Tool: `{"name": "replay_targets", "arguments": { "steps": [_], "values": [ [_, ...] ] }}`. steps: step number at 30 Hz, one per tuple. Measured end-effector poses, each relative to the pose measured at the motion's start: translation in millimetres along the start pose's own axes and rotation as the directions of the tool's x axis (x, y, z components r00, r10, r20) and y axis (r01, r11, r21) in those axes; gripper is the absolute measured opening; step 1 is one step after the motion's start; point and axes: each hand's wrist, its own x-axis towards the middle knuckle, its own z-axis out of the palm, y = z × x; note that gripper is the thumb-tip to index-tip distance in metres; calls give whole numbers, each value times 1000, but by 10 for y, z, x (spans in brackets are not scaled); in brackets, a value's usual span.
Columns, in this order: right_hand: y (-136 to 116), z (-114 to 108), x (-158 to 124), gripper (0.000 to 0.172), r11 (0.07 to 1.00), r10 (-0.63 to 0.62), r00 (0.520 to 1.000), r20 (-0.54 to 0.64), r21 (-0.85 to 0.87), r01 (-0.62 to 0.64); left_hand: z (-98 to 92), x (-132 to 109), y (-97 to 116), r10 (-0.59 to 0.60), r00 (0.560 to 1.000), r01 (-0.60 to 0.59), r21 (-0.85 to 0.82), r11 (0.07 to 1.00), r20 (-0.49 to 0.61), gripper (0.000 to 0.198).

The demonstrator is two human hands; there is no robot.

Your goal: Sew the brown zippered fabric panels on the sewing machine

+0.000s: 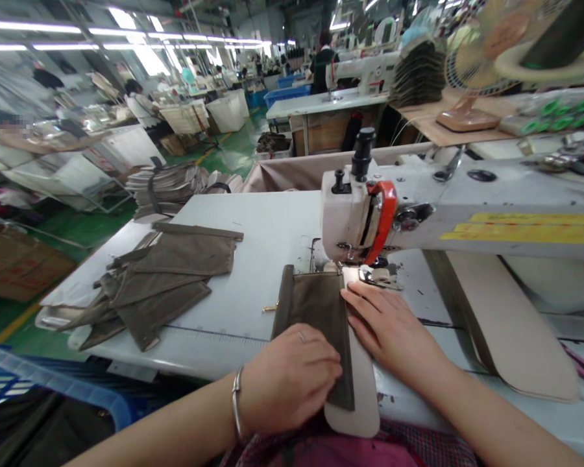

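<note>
Curling over dark fabric [316,301], the left hand [294,376] hides part of it.

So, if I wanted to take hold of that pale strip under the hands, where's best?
Probably its rounded near end, from the worker's side: there the pale strip pokes out past the brown cloth, with no hand over it. Its far end sits at the sewing machine, and the right hand rests on its upper stretch.

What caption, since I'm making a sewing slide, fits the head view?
Left hand on dark cloth, right hand on pale panel beneath, at a sewing machine.
</note>
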Motion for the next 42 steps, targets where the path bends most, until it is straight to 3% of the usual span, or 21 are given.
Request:
{"name": "replay_targets", "arguments": {
  "steps": [4, 8, 27, 30, 33, 37, 42],
  "values": [
    [-1, 27, -44, 40, 1000, 8, 1000, -2, 12, -8, -31, 331, -385, -150, 985, 164, 192, 968, -85, 31],
    [22, 47, -50, 42, 1000, 10, 1000, 10, 2, -10, 106, 464, -663, -183, 982, 188, 231, 955, -43, 36],
    [9, 23, 0, 41, 997, 30, 1000, 3, -66, -30, 110, 496, -754, -191, 981, 195, 234, 952, -43, 35],
    [-16, 11, -62, 42, 998, 21, 1000, 19, -63, -19, 81, 398, -657, -167, 985, 169, 248, 954, -31, 34],
    [-74, -6, -200, 43, 999, -3, 999, 39, -41, 5, 71, 138, -371, -45, 998, 40, 130, 991, 35, 37],
    [-133, -14, -338, 45, 999, -38, 999, 15, -24, 38, 155, -169, -39, 53, 999, -52, 56, 997, -2, 26],
    [-129, -18, -326, 43, 998, -49, 999, 9, -25, 49, 244, -178, -81, 74, 997, -71, 74, 995, -28, 21]
  ]
}}
